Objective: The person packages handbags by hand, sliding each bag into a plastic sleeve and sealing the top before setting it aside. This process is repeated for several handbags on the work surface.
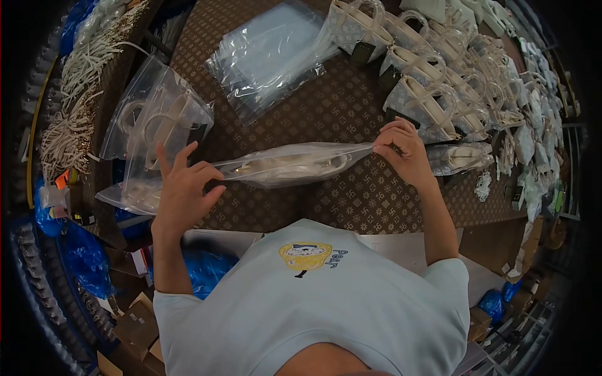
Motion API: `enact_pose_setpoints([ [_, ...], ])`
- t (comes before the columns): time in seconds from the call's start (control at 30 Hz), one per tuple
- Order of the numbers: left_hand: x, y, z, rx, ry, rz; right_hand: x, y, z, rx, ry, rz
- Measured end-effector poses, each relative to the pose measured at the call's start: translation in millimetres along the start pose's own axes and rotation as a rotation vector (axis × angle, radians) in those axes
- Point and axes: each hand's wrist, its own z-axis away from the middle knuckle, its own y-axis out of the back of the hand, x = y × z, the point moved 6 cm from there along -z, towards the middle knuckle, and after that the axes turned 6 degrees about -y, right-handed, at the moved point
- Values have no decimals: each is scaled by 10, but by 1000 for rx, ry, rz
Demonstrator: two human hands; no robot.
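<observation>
A clear plastic bag (269,177) lies stretched across the table in front of me, with a cream handbag (295,168) inside it. My right hand (402,150) pinches the plastic bag's right end between thumb and fingers. At the other end, my left hand (187,191) has its fingers spread and thumb apart, close to the plastic's left edge; whether it touches the edge is hard to tell. Just beyond the left hand are bagged handbags (163,119) in clear plastic, their round handles showing through.
Flat clear plastic bags (276,47) are stacked at the back of the brown patterned table (326,109). Rows of cream-and-grey handbags (426,94) with dark tags crowd the right side. Cream straps (81,94) hang in bunches at the left. Cardboard boxes (138,323) stand below.
</observation>
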Motion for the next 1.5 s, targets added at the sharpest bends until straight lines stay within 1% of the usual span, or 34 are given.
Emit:
enact_pose_setpoints([
  [0.1, 19, 45, -52, -25, 11, -42, -23, -15, 22, 15, 36, -25],
  [0.17, 116, 36, -173, -35, 6, -87, -20, -3, 37, 15, 3, -44],
  [0.23, 618, 21, -416, 223, -217, -20, -23, -24, 52, 4, -24, -62],
  [0.3, 1163, -175, -630, 336, -361, 99, -68, -47, 61, 65, -7, -78],
  [0.37, 1459, -441, -896, 414, -379, 181, -102, -40, 67, 77, 9, -64],
  [0.43, 1539, -701, -1132, 392, -384, 190, -97, -11, 111, 96, 12, -46],
  [0.5, 1554, -831, -1210, 362, -393, 189, -70, -7, 136, 125, 41, -6],
  [0.63, 1512, -832, -1204, 304, -407, 181, -78, -33, 158, 140, 77, -41],
  [0.8, 1527, -868, -1226, 291, -405, 195, -121, -7, 172, 128, 96, 23],
  [0.83, 1551, -882, -1228, 262, -418, 169, -139, -27, 181, 114, 112, 17],
  [0.87, 1558, -890, -1219, 233, -432, 144, -122, -23, 198, 139, 72, -2],
  [0.9, 1523, -871, -1197, 242, -415, 142, -104, -6, 213, 164, 31, -18],
  [0.97, 1457, -824, -1129, 255, -431, 7, -125, 21, 217, 176, 35, -29],
  [1.0, 1365, -798, -1072, 261, -423, 4, -126, 48, 225, 202, 26, -39],
  [1.07, 1084, -693, -903, 332, -391, -84, -143, 91, 248, 201, 10, -43],
  [1.1, 975, -642, -816, 332, -390, -87, -139, 99, 268, 200, -17, -46],
  [1.23, 581, -448, -536, 303, -306, -145, -175, 71, 346, 159, 3, -56],
  [1.3, 422, -369, -433, 295, -273, -156, -154, 79, 412, 164, -62, -51],
  [1.33, 343, -346, -392, 296, -261, -151, -182, 76, 453, 153, -54, -46],
  [1.4, 196, -296, -335, 317, -218, -134, -194, 77, 535, 63, -110, -87],
  [1.43, 101, -280, -322, 277, -185, -141, -242, 98, 583, 35, -88, -78],
  [1.47, 33, -291, -282, 236, -150, -148, -208, 63, 641, -77, -212, -230],
  [1.5, -5, -303, -212, 246, -118, -147, -165, 5, 689, -190, -343, -380],
])
